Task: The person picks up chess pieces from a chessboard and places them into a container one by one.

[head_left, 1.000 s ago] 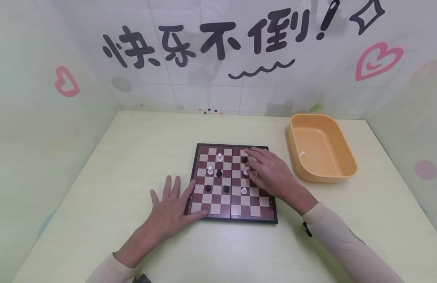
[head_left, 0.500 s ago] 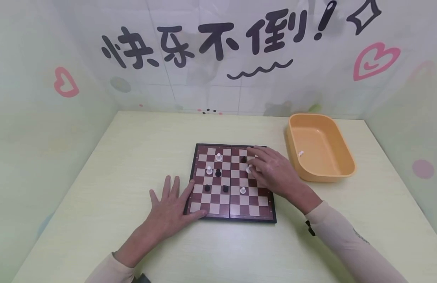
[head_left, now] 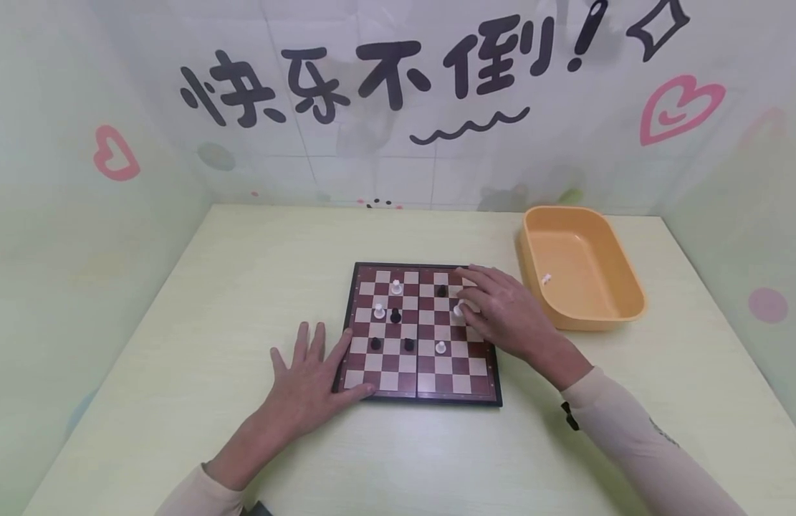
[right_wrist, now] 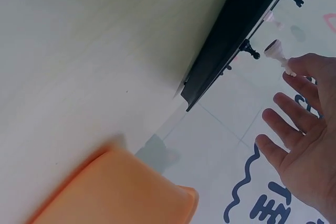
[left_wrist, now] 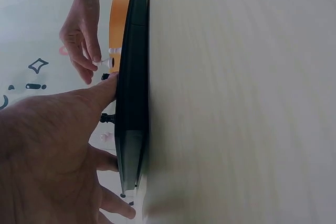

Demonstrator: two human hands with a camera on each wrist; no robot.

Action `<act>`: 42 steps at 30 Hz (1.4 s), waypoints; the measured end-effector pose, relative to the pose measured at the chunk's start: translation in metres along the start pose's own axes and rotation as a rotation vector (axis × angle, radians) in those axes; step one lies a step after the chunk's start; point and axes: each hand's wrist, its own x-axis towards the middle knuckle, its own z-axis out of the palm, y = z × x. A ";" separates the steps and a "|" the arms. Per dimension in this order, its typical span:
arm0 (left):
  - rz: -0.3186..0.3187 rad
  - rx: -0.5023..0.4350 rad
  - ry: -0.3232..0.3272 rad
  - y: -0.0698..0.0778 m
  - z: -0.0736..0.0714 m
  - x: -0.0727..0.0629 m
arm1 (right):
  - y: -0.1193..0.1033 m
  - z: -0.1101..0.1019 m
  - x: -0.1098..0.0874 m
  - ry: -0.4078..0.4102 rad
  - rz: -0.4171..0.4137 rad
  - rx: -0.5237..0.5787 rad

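Holding, apparently mid-transfer: white piece (right_wrist: 279, 55), pinched in the right hand (head_left: 509, 315) above the right half of the chessboard (head_left: 426, 383); left hand (head_left: 307, 383), fingers spread, touching its left edge; next move likely calls for a steady pinch.

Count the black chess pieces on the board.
4 black pieces: one on the board's right half; on its left, one farther, two nearer. The right hand may hide more.

Orange basin (head_left: 574, 261) at three o'clock on pale table (head_left: 262, 272), black lettering (head_left: 394, 86) on wall (head_left: 372, 179) at twelve, wavy line (head_left: 469, 127) at one, pink heart (head_left: 107, 149) at ten, smiling heart (head_left: 675, 118) and star (head_left: 658, 30) at two
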 end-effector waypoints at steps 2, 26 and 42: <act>-0.001 -0.001 0.000 0.000 0.000 0.000 | 0.000 -0.002 -0.001 -0.005 0.012 -0.004; -0.016 -0.002 -0.026 0.000 -0.002 0.001 | 0.014 -0.013 -0.021 0.001 0.066 -0.054; -0.013 -0.015 -0.019 0.000 -0.002 0.000 | 0.027 -0.021 -0.037 0.048 0.082 -0.063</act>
